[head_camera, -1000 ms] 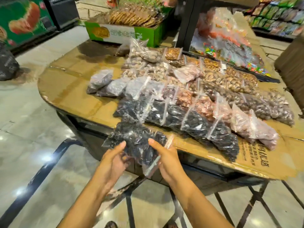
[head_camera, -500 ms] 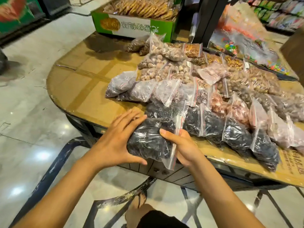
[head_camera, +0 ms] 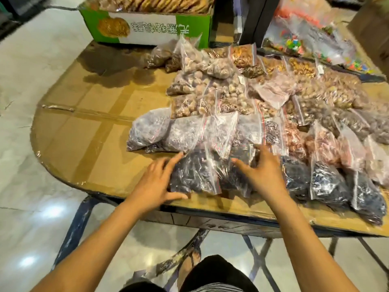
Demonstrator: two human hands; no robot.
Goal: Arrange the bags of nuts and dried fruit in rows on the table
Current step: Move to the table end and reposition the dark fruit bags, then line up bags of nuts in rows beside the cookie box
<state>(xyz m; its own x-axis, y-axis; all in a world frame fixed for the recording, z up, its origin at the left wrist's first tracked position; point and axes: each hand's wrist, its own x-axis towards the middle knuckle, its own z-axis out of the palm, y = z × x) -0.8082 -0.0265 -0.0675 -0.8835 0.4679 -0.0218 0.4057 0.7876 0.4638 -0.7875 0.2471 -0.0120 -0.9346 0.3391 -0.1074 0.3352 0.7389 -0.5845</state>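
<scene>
A clear zip bag of dark dried fruit (head_camera: 195,175) lies at the left end of the front row on the cardboard-covered table (head_camera: 94,144). My left hand (head_camera: 155,182) clasps its left edge, thumb at the front and fingers along the side. My right hand (head_camera: 263,173) rests on the bag's right side with spread fingers, also touching the neighbouring bag. More dark bags (head_camera: 328,186) continue the row to the right. Behind them lie pale greyish bags (head_camera: 185,131), pinkish bags (head_camera: 324,144) and bags of nuts (head_camera: 210,89).
A green and white box of biscuits (head_camera: 147,28) stands at the table's far edge. A black post (head_camera: 259,20) and a heap of coloured candy bags (head_camera: 305,34) are at the back right. Bare cardboard spreads over the table's left half. The table's rounded front edge is close to my legs.
The dark bag, held in the air in front of the table a second ago, has been carried forward and now lies on the table at the left end of the front row.
</scene>
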